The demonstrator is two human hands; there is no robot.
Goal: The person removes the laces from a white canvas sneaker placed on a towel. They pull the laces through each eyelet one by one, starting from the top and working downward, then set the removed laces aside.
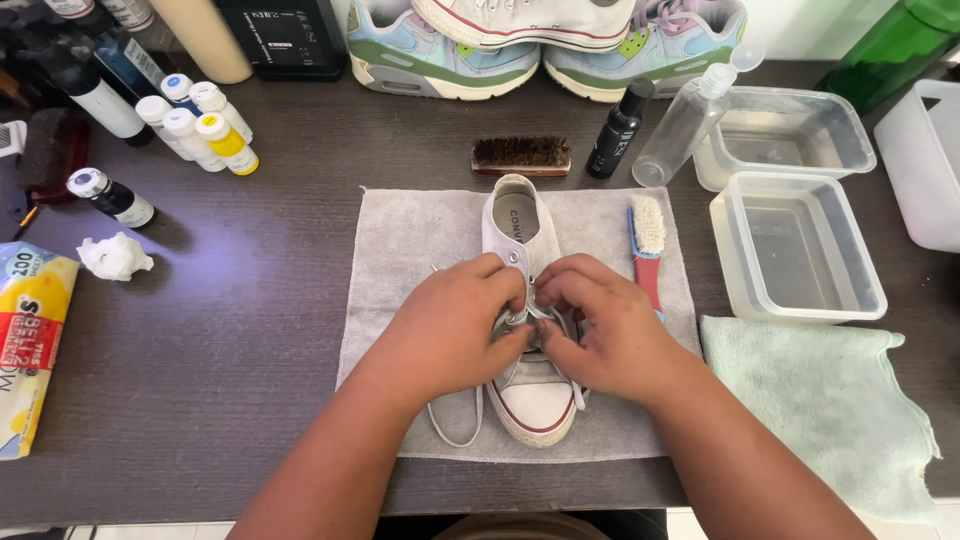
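— What sits at the centre of the frame?

— A grey-white canvas sneaker (522,300), toe toward the lower edge, heel toward the top. Its rubber toe cap is white with a thin red stripe, the insole pale grey, and white laces (455,420) trail off in a loop at lower left of the shoe. It rests on a grey cloth (400,260) spread flat in the middle of the picture.

— And the surface beneath?

— A dark wood-grain table (250,330). Upper centre, a wooden bristle brush (521,155) lies just above the cloth, with a small black bottle (619,130) and a clear spray bottle (690,120) to its right. A red-handled brush (647,245) lies on the cloth, just right of the shoe. Two clear plastic tubs (800,250) stand at upper right, a pale green cloth (830,400) at lower right. Upper left holds a cluster of small paint bottles (200,130); a crumpled tissue (115,256) and a pack of wipes (30,340) lie at the left edge. Pastel sneakers (540,45) are stacked along the top edge.

— The hands?

— Both reach in from the bottom of the frame and meet over the shoe's lacing. The left hand (450,325) curls its fingers around the eyelet area; the right hand (605,330) pinches a lace between thumb and fingers. Both are closed in a grasp on the shoe and its laces, knuckles nearly touching.
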